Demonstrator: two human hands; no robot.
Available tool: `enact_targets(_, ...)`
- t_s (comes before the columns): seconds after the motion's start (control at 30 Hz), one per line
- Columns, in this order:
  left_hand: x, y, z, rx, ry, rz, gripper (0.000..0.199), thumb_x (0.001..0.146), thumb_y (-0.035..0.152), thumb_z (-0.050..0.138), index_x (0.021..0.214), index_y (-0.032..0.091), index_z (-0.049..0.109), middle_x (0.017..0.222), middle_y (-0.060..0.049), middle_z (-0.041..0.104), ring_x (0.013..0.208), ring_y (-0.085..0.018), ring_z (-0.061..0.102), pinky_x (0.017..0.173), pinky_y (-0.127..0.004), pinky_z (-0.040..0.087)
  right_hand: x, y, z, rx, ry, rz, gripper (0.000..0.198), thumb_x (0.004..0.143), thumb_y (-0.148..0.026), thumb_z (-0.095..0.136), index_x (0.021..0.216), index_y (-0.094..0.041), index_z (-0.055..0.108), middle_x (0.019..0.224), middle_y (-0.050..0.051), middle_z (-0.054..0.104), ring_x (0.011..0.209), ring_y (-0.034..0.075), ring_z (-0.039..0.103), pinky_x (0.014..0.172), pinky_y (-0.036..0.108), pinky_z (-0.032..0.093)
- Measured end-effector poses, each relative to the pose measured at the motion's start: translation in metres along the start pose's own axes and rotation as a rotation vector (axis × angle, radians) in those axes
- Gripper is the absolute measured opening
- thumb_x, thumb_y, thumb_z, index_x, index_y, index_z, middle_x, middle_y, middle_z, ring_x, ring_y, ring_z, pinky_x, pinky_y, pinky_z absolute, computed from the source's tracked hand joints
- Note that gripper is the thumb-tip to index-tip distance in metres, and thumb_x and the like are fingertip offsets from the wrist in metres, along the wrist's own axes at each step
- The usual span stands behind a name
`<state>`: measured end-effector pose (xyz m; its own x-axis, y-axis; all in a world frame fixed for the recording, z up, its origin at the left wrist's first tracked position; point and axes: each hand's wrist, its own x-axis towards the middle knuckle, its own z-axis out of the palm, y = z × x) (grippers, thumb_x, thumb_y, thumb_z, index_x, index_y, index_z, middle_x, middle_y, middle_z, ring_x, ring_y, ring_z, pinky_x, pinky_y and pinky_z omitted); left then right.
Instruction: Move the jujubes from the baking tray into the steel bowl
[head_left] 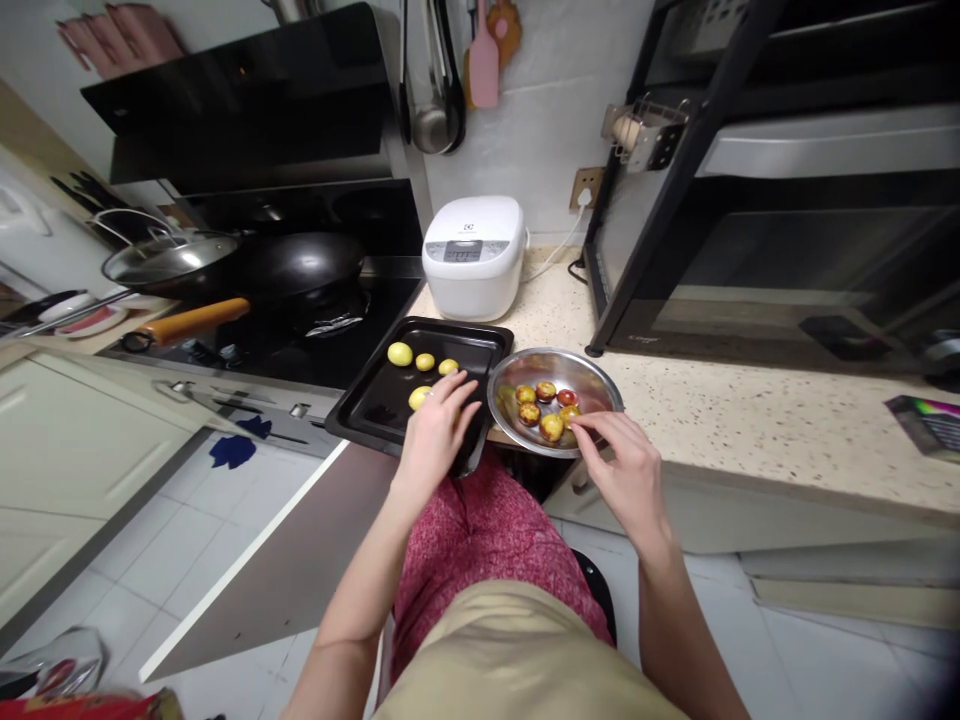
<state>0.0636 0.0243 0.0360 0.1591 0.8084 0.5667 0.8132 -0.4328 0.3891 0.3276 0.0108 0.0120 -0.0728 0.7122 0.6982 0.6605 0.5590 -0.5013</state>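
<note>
My left hand (436,425) is over the black baking tray (375,405), its fingers stretched out and a little apart. A round yellow fruit (418,398) is partly covered by these fingers. Farther back on the tray lie more small yellow fruits (400,354). My right hand (622,470) reaches over the rim of a steel bowl (517,435), thumb and forefinger pinched on a small yellow-and-brown fruit (568,412). Several similar fruits (551,428), mottled yellow to red-brown like jujubes, lie in the bowl beside it.
Behind the tray stands a white rice cooker (474,258). To the left are a gas hob and a black wok (304,265) with a wooden handle. A black oven (810,250) in a rack stands right. Below the tray, a cabinet door (277,560) hangs open.
</note>
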Motion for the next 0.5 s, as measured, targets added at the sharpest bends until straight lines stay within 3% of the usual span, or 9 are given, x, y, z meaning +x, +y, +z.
enact_targets(0.23, 0.057, -0.055, 0.001, 0.307, -0.320, -0.110, 0.031, 0.100, 0.022, 0.062, 0.130, 0.018, 0.067, 0.140, -0.014, 0.067, 0.121, -0.029, 0.069, 0.097, -0.037, 0.059, -0.005, 0.002, -0.001, 0.019, 0.044, -0.002, 0.014, 0.100, -0.025, 0.058, 0.096, -0.024, 0.072, 0.093, 0.006, 0.078, 0.088, 0.024, 0.071, 0.085, 0.042, 0.055)
enact_targets(0.5, 0.077, -0.062, 0.015, 0.342, -0.455, -0.086, 0.029, 0.091, 0.010, 0.070, 0.120, 0.015, 0.071, 0.124, -0.014, 0.072, 0.107, -0.029, 0.073, 0.089, -0.034, 0.058, -0.012, 0.007, -0.009, 0.008, 0.077, 0.026, 0.015, 0.100, -0.023, 0.058, 0.097, -0.024, 0.072, 0.095, 0.006, 0.078, 0.090, 0.024, 0.072, 0.086, 0.043, 0.056)
